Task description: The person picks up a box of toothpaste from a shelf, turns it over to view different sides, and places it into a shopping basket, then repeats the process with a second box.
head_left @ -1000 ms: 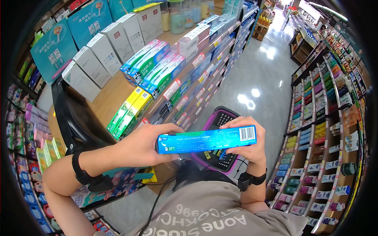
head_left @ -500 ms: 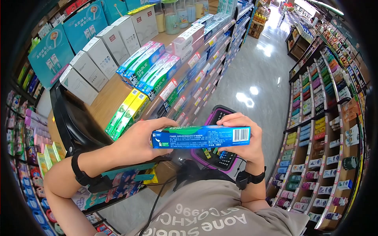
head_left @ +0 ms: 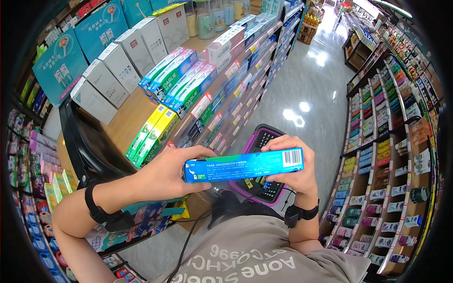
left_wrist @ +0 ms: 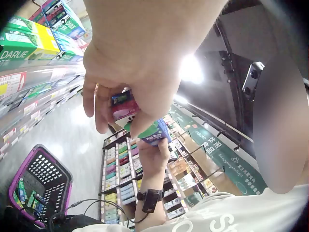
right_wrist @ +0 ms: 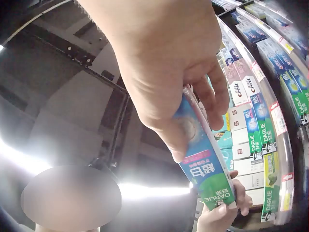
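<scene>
Both hands hold one long blue and green Darlie toothpaste box [head_left: 243,166] level in front of the body, its printed side with a barcode facing up in the head view. The left hand [head_left: 169,170] grips the box's left end between thumb and fingers. At the barcode end, the right hand [head_left: 298,166] pinches it, fingers on the far edge and thumb on the near one. The right wrist view shows the front of the toothpaste box [right_wrist: 205,169], with the left fingers at its far end. In the left wrist view the left hand [left_wrist: 135,72] covers much of the box.
More Darlie boxes [head_left: 177,78] stand on the wooden shelf [head_left: 127,115] at left, beside yellow and green boxes [head_left: 153,134] and white cartons [head_left: 125,66]. A purple-rimmed black basket [head_left: 236,188] with several packs sits on the floor below. Stocked shelves [head_left: 377,188] line the aisle's right side.
The box tilted so its printed side turned partly away half a second ago, then tilted back up toward the head camera. Both hands keep their hold on it.
</scene>
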The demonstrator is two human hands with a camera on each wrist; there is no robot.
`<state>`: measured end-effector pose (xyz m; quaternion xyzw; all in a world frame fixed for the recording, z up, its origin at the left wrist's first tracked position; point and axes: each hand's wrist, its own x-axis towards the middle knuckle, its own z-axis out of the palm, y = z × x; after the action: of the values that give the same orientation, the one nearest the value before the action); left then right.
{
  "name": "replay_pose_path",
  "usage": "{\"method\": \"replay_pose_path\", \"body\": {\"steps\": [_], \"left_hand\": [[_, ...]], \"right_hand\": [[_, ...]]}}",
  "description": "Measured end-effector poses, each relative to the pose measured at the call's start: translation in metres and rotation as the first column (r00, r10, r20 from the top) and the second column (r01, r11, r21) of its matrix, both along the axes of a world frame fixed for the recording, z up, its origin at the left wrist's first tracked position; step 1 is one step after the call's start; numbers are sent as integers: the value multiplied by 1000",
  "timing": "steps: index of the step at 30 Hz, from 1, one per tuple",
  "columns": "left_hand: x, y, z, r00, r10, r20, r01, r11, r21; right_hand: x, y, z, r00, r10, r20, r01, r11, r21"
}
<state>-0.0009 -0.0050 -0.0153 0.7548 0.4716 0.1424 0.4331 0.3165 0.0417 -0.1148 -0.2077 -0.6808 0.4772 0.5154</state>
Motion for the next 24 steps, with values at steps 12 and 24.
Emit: {"method": "replay_pose_path", "body": {"steps": [12, 24], "left_hand": [[-1, 6, 4, 999, -40, 25, 39, 998, 54], [5, 1, 13, 995, 91, 47, -96, 988, 122]], "right_hand": [[1, 2, 1, 996, 11, -89, -13, 1000, -16], [-5, -6, 18, 995, -93, 47, 88, 991, 103]]}}
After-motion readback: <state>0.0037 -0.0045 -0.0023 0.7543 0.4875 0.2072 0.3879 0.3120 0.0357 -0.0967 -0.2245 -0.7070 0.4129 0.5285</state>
